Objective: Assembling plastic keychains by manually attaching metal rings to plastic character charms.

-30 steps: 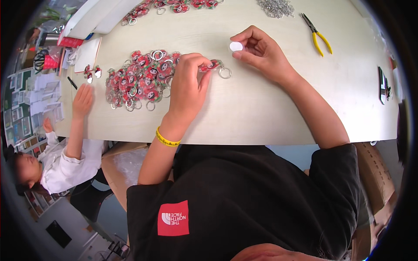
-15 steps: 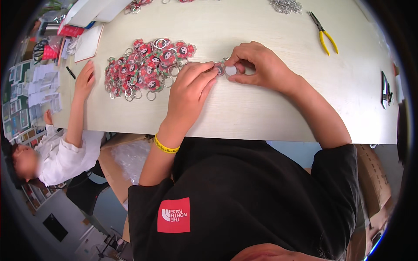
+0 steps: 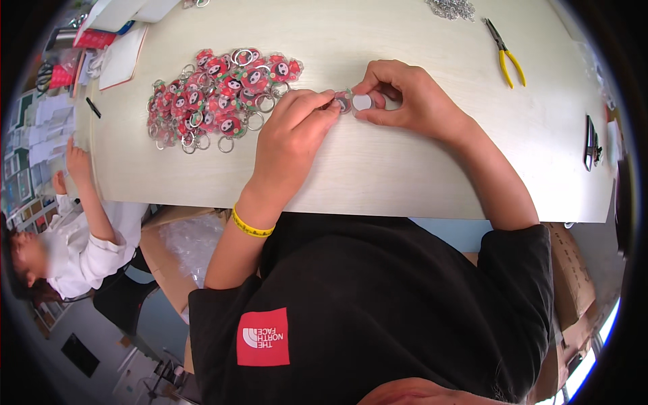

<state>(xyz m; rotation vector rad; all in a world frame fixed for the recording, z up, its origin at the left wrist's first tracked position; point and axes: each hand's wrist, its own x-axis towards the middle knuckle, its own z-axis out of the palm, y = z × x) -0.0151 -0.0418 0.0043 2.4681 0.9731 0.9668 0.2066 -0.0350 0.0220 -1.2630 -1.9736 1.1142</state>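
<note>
My left hand and my right hand meet over the pale wooden table. The fingertips of my left hand pinch a small red charm with a ring. Against it, my right thumb and fingers hold a small white round piece. A yellow band circles my left wrist. Just left of my hands lies a pile of red charms with metal rings.
Yellow-handled pliers lie at the far right, a heap of small metal rings at the top edge, and a black object near the right rim. Another person in white sits left, one hand at the table edge. Cardboard boxes stand below.
My right hand brought the white piece down to the charm in my left hand, and both hands now press together. The other person's hand slid back toward the table edge.
</note>
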